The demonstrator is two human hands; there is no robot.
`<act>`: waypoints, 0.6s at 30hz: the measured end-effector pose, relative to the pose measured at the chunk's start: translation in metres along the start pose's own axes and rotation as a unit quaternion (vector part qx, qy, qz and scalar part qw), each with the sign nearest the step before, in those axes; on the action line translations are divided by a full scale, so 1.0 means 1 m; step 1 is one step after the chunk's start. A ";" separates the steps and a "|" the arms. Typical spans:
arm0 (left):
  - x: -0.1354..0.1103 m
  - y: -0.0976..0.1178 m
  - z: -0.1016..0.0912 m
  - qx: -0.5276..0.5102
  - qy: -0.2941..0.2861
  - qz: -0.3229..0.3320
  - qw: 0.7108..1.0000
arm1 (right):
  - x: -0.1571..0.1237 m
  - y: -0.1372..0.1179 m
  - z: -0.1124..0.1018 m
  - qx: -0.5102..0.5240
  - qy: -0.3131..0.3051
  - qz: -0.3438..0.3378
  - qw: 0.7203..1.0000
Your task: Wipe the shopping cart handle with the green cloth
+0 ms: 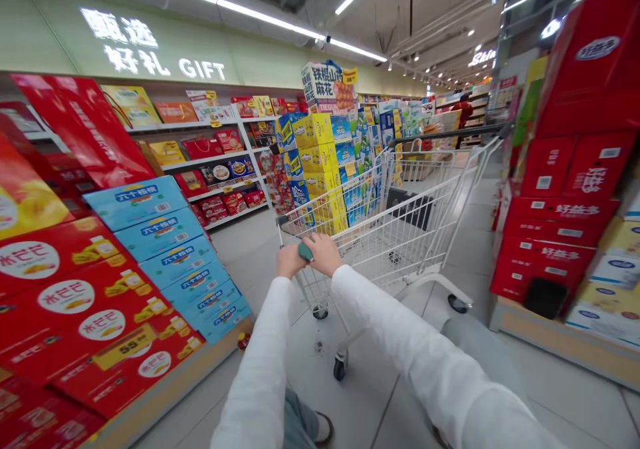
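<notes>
A white wire shopping cart [380,262] stands at an angle in front of me, its dark handle bar [450,132] at the far right end. My left hand [290,260] and my right hand [323,252] are close together at the cart's near end, fingers curled over its top rim. Between them shows a small green piece [305,251] that looks like the cart's corner cap; the fingers partly cover it. Inside the cart, towards the handle, is a dark panel [410,208]. The basket's wire floor shows through the side.
Red boxes [65,296] and light-blue boxes [175,256] are stacked on a low platform at left. More red boxes [555,236] stand at right. Yellow boxes [320,169] rise behind the cart. Gift shelves [225,182] line the wall. Grey floor tiles [370,396] lie between.
</notes>
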State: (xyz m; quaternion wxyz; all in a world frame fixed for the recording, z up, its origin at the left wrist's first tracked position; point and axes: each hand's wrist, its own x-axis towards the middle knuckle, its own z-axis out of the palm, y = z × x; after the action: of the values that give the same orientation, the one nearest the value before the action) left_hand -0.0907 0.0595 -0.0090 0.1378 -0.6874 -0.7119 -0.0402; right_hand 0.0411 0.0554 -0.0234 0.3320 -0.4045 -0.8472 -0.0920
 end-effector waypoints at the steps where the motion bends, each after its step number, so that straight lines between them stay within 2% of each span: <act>1: 0.000 -0.001 0.000 -0.003 0.004 0.001 1.000 | -0.001 0.003 -0.001 0.005 -0.005 -0.014 1.000; 5: -0.002 -0.003 -0.001 -0.009 0.011 0.014 1.000 | -0.002 0.019 -0.009 0.024 -0.026 -0.052 0.998; 14: -0.002 0.002 -0.001 -0.006 0.016 0.003 1.000 | 0.004 0.027 -0.015 0.011 -0.056 -0.028 0.998; 16: -0.002 0.001 -0.002 -0.013 0.002 0.014 1.000 | 0.000 0.041 -0.021 0.004 -0.051 -0.039 0.998; 18: -0.002 0.000 -0.002 -0.020 -0.010 0.026 0.999 | -0.006 0.068 -0.033 -0.009 -0.043 -0.025 0.999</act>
State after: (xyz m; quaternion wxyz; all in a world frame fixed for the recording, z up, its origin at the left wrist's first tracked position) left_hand -0.0902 0.0572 -0.0072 0.1182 -0.7090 -0.6939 -0.0436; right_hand 0.1110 0.0826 -0.0103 0.2893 -0.3894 -0.8698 -0.0902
